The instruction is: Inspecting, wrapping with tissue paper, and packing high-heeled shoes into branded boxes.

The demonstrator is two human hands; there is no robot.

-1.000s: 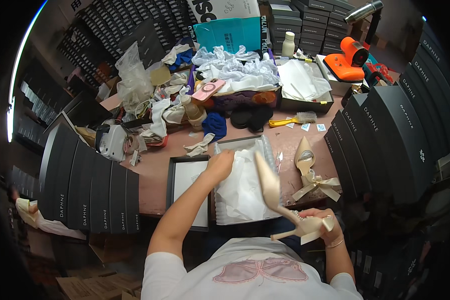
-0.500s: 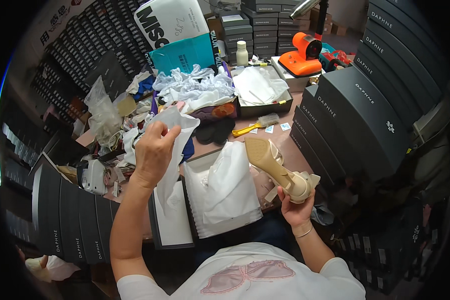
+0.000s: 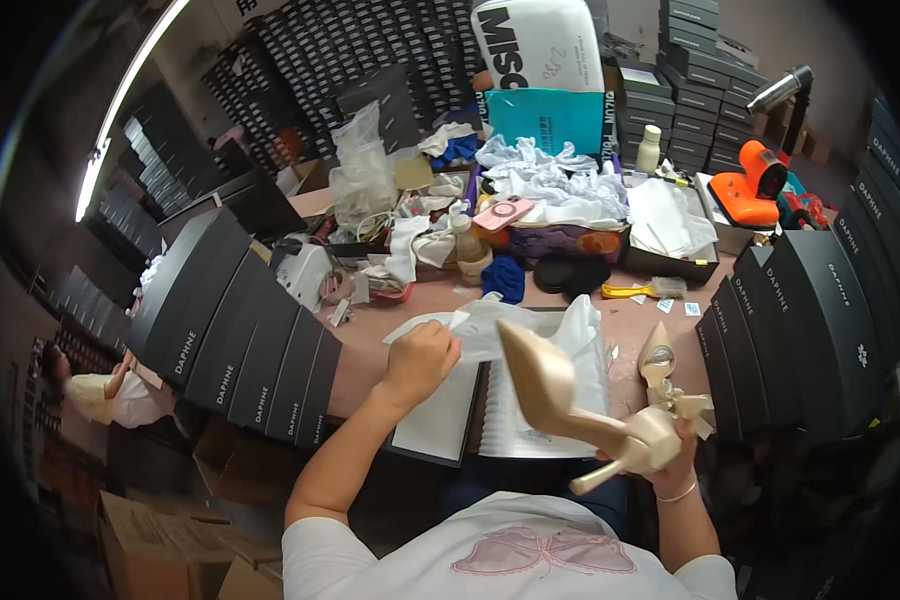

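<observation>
Beige high-heeled shoe (image 3: 570, 405) gripped in the right hand (image 3: 670, 455); left hand (image 3: 420, 360) pinches tissue paper (image 3: 490, 335) over the open box (image 3: 530, 400). Wrapping step; laying the shoe in likely follows.

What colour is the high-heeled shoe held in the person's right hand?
Pale champagne beige with a satin sheen: the high-heeled shoe in the right hand, seen in the head view.

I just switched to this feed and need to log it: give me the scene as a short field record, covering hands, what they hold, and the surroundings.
left hand: grips white tissue paper, lifted above the box
right hand: holds a beige high-heeled shoe by the heel end, toe pointing away
open shoe box: black, paper-lined, on the table in front of the person
second beige shoe: lies on the table right of the box
black box stacks: both sides of the table
</observation>
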